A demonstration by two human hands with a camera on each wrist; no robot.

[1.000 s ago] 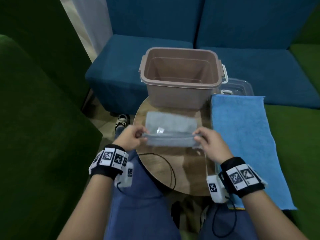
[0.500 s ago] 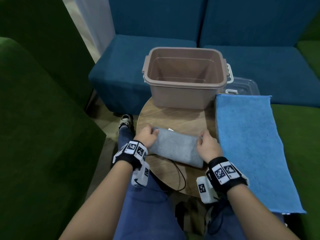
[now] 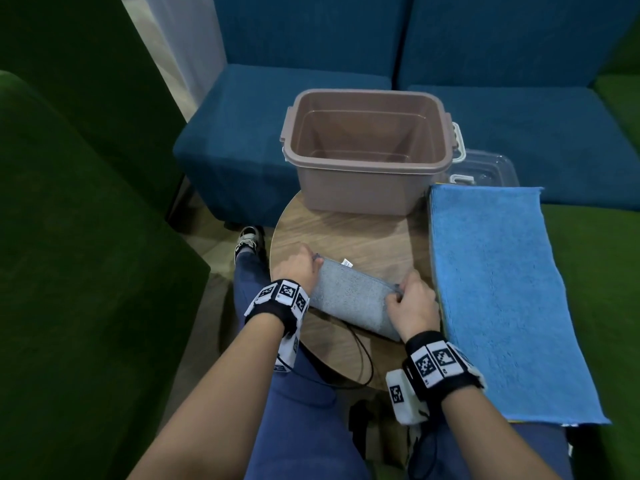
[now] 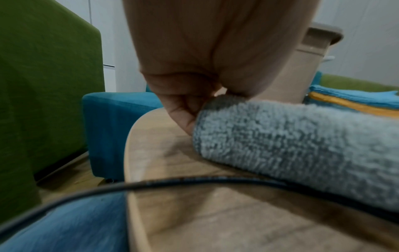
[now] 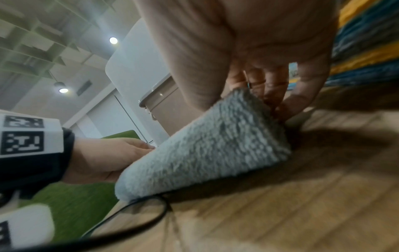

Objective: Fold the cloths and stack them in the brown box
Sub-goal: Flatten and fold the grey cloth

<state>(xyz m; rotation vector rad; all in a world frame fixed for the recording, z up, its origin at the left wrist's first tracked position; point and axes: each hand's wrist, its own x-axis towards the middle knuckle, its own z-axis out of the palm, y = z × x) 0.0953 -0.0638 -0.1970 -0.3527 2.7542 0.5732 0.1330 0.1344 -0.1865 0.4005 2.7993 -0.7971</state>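
Pinching the far left corner of a folded grey cloth [image 3: 349, 295], the person's left hand [image 3: 298, 268] sits at the left edge of the round wooden table [image 3: 363, 237]; the left wrist view shows the thumb and curled fingers [image 4: 183, 110] closed on that corner. The cloth is a fuzzy, mottled grey rectangle, doubled over with its rounded fold toward the person, and it lies slanted across the near part of the table with a small white tag [image 3: 346, 261] poking out at its far edge. A thin black cable [image 3: 363, 358] loops on the table beneath its near side. At the cloth's right end the right hand [image 3: 412, 304] grips the far corner, fingers [image 5: 270, 85] curled down over it. Behind the cloth, well apart from it, stands the brown box [image 3: 367, 199], open and with nothing in it. To the right a large blue towel [image 3: 502, 299] lies spread flat beside the table, with a clear lid [image 3: 491, 168] past its far end.

A second ago the cloth was held up off the table between both hands, only partly folded; half a second ago it was already down, and it lies much the same now, both hands still at its ends.
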